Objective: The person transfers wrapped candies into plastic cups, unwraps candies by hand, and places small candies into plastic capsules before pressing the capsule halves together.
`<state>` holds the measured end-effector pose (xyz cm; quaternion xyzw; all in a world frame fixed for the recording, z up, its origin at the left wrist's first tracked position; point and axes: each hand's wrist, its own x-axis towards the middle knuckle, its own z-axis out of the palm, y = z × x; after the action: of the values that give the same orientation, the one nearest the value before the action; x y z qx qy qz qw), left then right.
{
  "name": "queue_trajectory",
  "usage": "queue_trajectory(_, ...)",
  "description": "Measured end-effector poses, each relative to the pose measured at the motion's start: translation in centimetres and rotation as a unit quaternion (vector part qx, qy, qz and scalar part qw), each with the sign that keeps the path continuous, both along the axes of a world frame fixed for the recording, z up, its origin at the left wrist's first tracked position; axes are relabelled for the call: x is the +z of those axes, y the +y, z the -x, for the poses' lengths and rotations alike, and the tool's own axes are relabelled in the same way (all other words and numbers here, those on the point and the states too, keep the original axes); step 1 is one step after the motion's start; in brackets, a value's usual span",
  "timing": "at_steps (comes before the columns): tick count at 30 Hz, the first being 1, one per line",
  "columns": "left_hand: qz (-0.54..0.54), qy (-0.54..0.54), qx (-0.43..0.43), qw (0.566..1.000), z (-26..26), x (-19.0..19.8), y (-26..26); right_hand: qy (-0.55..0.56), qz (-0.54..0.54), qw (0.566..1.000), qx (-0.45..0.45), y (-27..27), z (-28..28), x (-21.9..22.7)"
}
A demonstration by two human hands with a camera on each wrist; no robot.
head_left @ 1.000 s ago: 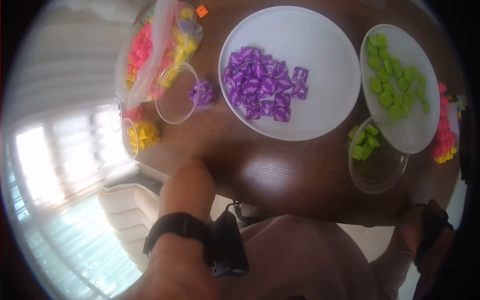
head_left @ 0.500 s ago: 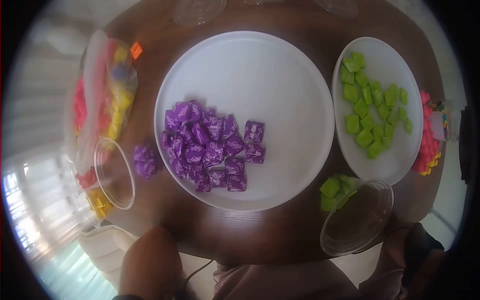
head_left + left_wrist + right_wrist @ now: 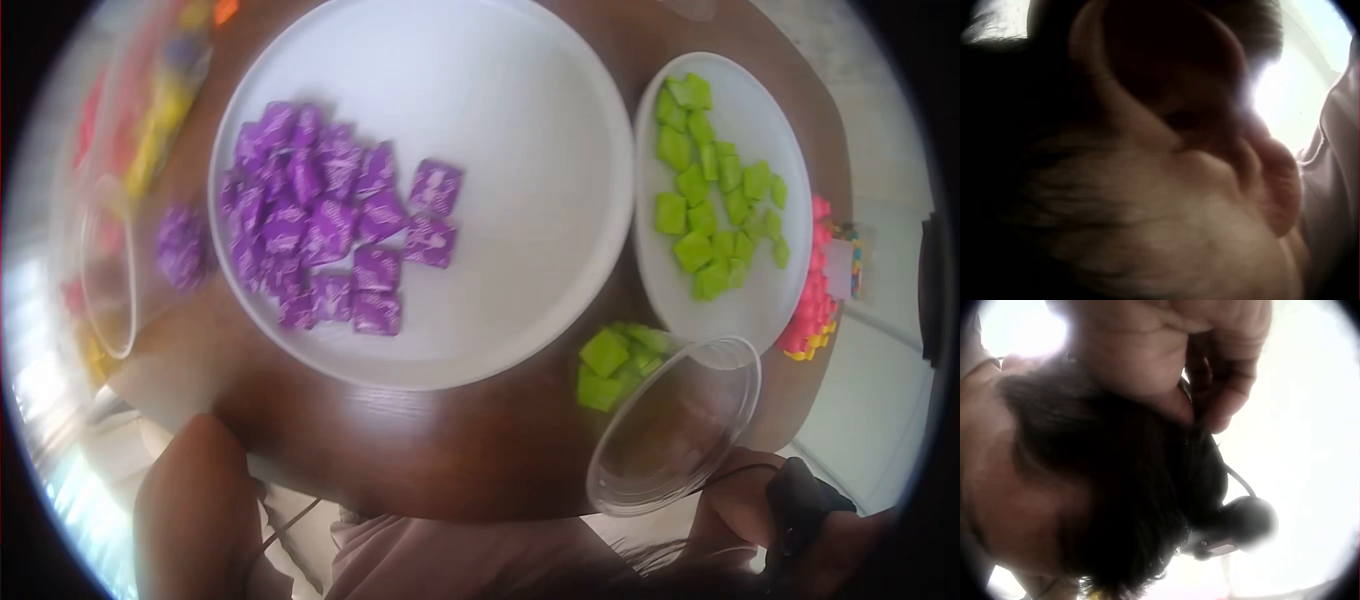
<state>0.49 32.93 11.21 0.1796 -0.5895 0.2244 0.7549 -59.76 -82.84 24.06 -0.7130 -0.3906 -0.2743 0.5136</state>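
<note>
In the right wrist view my right hand is up at a head with dark hair. Thumb and fingers pinch together at a dark strap-like edge; a small black device sits just beyond. The left wrist view is dark and blurred, with my left hand close to skin and hair; what its fingers hold is hidden. Neither hand shows in the head view, only the left arm and a black wrist device on the right arm.
A large white plate bears purple wrapped sweets. A smaller white plate holds green pieces. Beside it is a clear tub with green pieces. Pink pieces lie right; a purple-filled tub stands left.
The head view has swung, so plates and tubs first slide down and left, then farther left and a little up. The left arm's wrist strap has left view. The sweets keep their arrangement.
</note>
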Motion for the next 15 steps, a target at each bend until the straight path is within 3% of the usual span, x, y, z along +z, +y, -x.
queue_trajectory(1, 0.005, -0.002, -0.012, 1.000, -0.1, -0.4, 1.6, 0.003, 0.005, 1.000, -0.003, 0.4, 0.4, 1.0)
queue_trajectory(2, 0.005, -0.002, -0.021, 1.000, 2.8, 0.1, 8.4, 0.007, 0.006, 1.000, -0.003, 0.4, 0.3, 1.7)
queue_trajectory(3, 0.004, -0.003, -0.032, 0.999, 1.0, 0.0, 5.2, 0.012, 0.005, 1.000, -0.004, 0.6, 0.4, 2.1)
queue_trajectory(5, 0.003, -0.018, -0.057, 0.998, -7.3, -1.3, -10.8, 0.006, 0.005, 1.000, -0.012, 1.2, 1.0, 1.2)
queue_trajectory(8, 0.002, -0.049, -0.090, 0.995, -10.5, -1.4, -15.0, -0.014, 0.008, 1.000, -0.019, 2.9, 2.5, -1.3)
queue_trajectory(10, 0.002, -0.047, -0.109, 0.993, -8.7, -1.0, -8.5, -0.002, 0.008, 1.000, -0.020, 4.0, 3.2, 0.2)
queue_trajectory(11, 0.018, -0.048, -0.113, 0.992, -5.6, -2.1, -0.1, 0.003, 0.024, 1.000, -0.017, 4.2, 3.2, 3.2)
queue_trajectory(12, 0.023, -0.039, -0.121, 0.992, -1.1, -2.4, 12.8, 0.016, 0.030, 0.999, -0.017, 3.8, 2.5, 5.6)
queue_trajectory(13, 0.017, -0.034, -0.126, 0.991, 0.3, -1.5, 15.8, 0.025, 0.023, 0.999, -0.012, 2.7, 1.5, 5.8)
queue_trajectory(15, -0.005, -0.042, -0.147, 0.988, -2.8, 0.4, 8.8, 0.025, 0.002, 1.000, -0.015, 2.3, 1.6, 2.4)
